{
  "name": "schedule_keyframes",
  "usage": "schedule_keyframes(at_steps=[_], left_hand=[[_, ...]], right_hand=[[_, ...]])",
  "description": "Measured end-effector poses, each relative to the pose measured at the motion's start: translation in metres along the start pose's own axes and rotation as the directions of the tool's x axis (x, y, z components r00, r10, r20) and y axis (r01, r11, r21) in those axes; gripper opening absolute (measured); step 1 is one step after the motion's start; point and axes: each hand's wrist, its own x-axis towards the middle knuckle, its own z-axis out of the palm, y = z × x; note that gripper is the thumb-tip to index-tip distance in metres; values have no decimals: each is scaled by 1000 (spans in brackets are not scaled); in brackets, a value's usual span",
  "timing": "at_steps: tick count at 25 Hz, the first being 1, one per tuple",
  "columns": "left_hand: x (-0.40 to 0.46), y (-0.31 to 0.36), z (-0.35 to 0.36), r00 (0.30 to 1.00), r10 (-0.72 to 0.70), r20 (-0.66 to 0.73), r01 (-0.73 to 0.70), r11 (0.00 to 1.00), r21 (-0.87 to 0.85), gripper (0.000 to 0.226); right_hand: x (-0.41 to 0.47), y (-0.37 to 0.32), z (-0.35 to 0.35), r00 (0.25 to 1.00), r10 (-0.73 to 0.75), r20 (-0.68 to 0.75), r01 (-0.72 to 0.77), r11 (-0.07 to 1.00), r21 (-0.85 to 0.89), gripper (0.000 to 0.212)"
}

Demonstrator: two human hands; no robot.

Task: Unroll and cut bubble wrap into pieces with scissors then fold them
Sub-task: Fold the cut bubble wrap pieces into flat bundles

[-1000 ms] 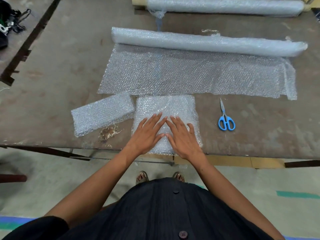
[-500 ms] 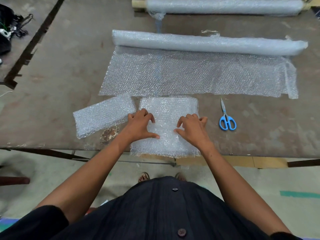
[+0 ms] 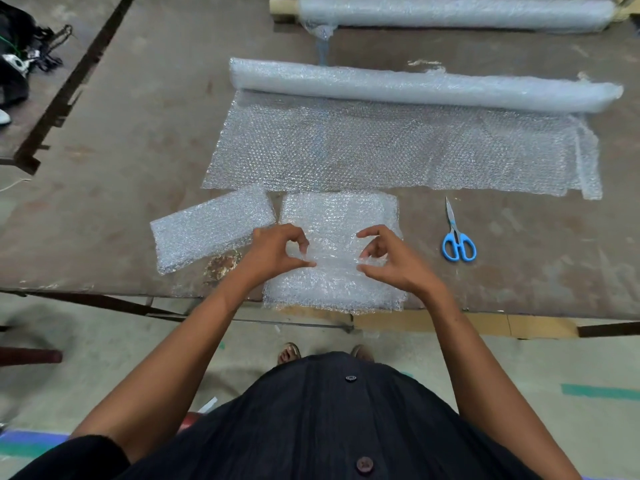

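We have the cut, clear bubble-wrap piece (image 3: 337, 216) lying at the near edge of the worn brown desk (image 3: 121, 168). Our left hand (image 3: 273, 252) and right hand (image 3: 394, 259) each pinch its middle between thumb and curled fingers, likely to raise a fold. The blue-handled scissors (image 3: 457, 237) rest nearby, within reach.

Blue-handled scissors (image 3: 458, 238) — clear, dimpled bubble wrap (image 3: 391, 150) — brown table (image 3: 138, 133)
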Motion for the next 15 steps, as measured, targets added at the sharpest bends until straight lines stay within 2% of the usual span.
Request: schedule_keyframes(at_steps=[2, 4, 7, 10, 13, 14, 15], left_hand=[[-7, 3, -8, 998, -41, 45, 53, 951, -304, 39], [-12, 3, -15, 990, -134, 50, 142, 867, -478, 41], [-20, 5, -22, 978, -206, 27, 190, 838, -511, 29], [-27, 2, -25, 967, -228, 117, 255, 830, -497, 32], [-41, -13, -30, 955, -275, 108, 269, 656, -705, 54], [-45, -15, -31, 947, -304, 104, 271, 580, -768, 52], [-48, -15, -32, 936, -337, 107, 275, 503, -819, 39]], right_hand=[[-2, -3, -5, 1000, 18, -15, -16, 989, 148, 45], [0, -10, -6, 996, 67, -66, -38, 929, 368, 39], [4, -24, -6, 980, 174, -98, -79, 790, 607, 41], [12, -35, -5, 976, 215, -42, -118, 676, 727, 26], [27, -48, 3, 957, 291, -6, -191, 641, 743, 28], [33, -52, 6, 950, 313, -5, -208, 641, 739, 31], [39, -55, 9, 945, 326, -7, -218, 648, 730, 33]])
